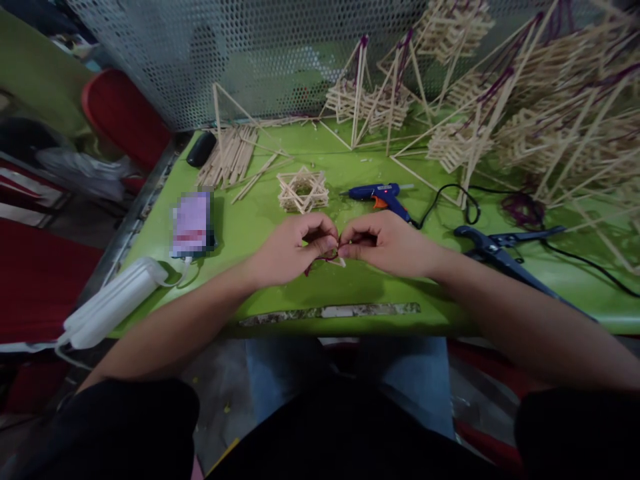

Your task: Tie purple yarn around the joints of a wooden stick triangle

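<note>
My left hand (pixel 295 250) and my right hand (pixel 395 243) meet above the front of the green table (pixel 280 290). Fingers and thumbs are pinched together on both sides. A thin purple string (pixel 309 268) runs out from under the left fingertips, and its path between the hands is mostly hidden. Just below the fingertips shows the pale end of a wooden stick (pixel 341 263); whether a hand grips it, I cannot tell. Behind my left hand stands a star-shaped stack of wooden sticks (pixel 303 190). Beyond my right hand lies a blue hot glue gun (pixel 375 193).
Loose sticks (pixel 233 157) and a black object (pixel 201 149) lie back left. A blurred-out phone (pixel 191 223) is cabled to a white power strip or bank (pixel 115 300). Dark cutters (pixel 500 253) rest at right. Several stick-and-string structures (pixel 460 143) crowd the back right, before a perforated metal panel (pixel 250 53).
</note>
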`<state>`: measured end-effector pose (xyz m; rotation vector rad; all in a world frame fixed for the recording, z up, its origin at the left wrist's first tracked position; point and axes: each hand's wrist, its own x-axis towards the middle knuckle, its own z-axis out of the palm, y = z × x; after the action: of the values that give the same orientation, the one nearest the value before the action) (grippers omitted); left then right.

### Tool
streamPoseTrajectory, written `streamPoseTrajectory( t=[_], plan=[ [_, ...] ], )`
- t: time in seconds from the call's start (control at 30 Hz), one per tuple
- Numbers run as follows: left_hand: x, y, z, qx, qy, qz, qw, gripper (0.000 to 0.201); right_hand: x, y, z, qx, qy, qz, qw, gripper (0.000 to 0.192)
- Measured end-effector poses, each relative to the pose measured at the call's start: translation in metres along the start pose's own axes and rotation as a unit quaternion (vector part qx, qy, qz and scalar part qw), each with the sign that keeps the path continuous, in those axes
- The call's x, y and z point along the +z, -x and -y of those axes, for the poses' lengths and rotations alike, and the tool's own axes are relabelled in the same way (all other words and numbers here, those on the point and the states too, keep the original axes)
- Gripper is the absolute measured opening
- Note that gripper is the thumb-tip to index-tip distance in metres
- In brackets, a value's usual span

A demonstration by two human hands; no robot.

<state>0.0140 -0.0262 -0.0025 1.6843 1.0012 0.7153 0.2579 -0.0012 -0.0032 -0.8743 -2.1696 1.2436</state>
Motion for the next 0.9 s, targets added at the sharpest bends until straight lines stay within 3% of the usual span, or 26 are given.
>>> streamPoseTrajectory(
  t=[0.13,0.3,0.43,0.67,0.9],
  plan=[
    [0.001,0.000,-0.003,-0.012,-0.005,0.001,1.000,0.015,-0.003,-0.001,-0.001,-0.088,0.050,0.005,0.995,0.011],
    [0.001,0.000,-0.003,-0.023,-0.018,0.000,1.000,0.014,0.001,0.000,-0.004,-0.032,0.063,0.005,0.997,0.013],
    [0.001,-0.001,0.002,-0.017,-0.015,-0.005,1.000,0.015,0.005,0.001,-0.005,-0.040,0.056,0.006,0.998,0.013],
    [0.000,0.000,0.004,0.010,-0.008,0.009,1.000,0.015,0.009,0.003,0.006,0.017,-0.044,-0.007,0.999,0.010],
    [-0.004,-0.001,0.005,0.025,0.013,0.040,0.999,0.020,0.010,0.002,0.015,0.023,-0.130,0.013,0.991,0.008]
  ],
)
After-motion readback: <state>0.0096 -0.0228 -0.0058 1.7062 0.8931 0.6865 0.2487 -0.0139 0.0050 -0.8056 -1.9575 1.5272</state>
